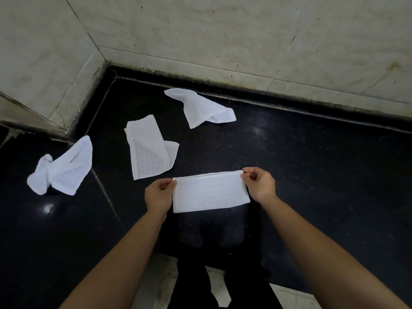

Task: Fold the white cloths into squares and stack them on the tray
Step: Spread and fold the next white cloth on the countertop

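- White cloth (209, 192), head view: it's folded into a long rectangle and sits between your hands near the front of the dark bench (312, 175). Can't tell if it's lying flat or lifted a bit.
- Your left grip (159, 192) pinches the left short edge up by the far corner. Your right grip (259, 182) pinches the far right corner.
- Looks light, soft and floppy to me, with a thin waffle weave, nothing fragile. It'd sag from one corner, so take it by two corners and match the edges.
- That polished bench is probably slick, so the layers could slide.
- Others waiting: crumpled cloth (61, 169) far left, half-folded cloth (149, 150) just beyond your left grip, far cloth (200, 108) near the back wall (245, 30).
- Walls close off the back and left, and the open room is on your right. No tray in view.
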The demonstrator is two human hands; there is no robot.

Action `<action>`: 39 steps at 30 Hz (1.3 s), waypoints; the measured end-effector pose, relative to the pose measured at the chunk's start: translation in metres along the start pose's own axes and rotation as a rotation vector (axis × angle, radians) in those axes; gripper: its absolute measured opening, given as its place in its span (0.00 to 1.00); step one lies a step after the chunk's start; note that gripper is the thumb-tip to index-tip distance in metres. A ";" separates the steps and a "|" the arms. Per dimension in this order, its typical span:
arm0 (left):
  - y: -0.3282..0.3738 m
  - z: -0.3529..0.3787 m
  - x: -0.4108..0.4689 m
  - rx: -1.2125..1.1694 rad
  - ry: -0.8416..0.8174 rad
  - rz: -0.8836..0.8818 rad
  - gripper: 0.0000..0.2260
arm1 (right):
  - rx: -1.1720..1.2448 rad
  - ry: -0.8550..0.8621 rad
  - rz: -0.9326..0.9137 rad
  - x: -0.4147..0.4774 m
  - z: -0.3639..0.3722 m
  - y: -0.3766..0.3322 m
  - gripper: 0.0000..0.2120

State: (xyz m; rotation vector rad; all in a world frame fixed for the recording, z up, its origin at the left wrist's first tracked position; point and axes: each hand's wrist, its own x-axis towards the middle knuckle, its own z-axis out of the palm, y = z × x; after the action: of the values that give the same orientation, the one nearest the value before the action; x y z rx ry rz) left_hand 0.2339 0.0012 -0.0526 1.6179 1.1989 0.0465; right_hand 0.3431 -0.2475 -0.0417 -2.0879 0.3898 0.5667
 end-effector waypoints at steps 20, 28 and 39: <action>-0.037 0.002 -0.008 1.031 -0.135 1.047 0.23 | -0.968 -0.056 -0.857 -0.025 0.042 0.028 0.26; -0.051 0.002 0.005 1.269 -0.225 0.908 0.30 | -1.115 -0.196 -0.822 -0.021 0.084 0.032 0.33; -0.050 0.003 0.006 1.252 -0.233 0.874 0.33 | -1.200 -0.120 -0.708 -0.001 0.031 0.039 0.36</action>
State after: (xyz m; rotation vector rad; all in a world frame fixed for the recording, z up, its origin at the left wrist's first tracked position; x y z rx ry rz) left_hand 0.2057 -0.0005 -0.0943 3.0242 0.1444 -0.4006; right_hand 0.3156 -0.2425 -0.0833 -3.0143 -0.9866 0.5191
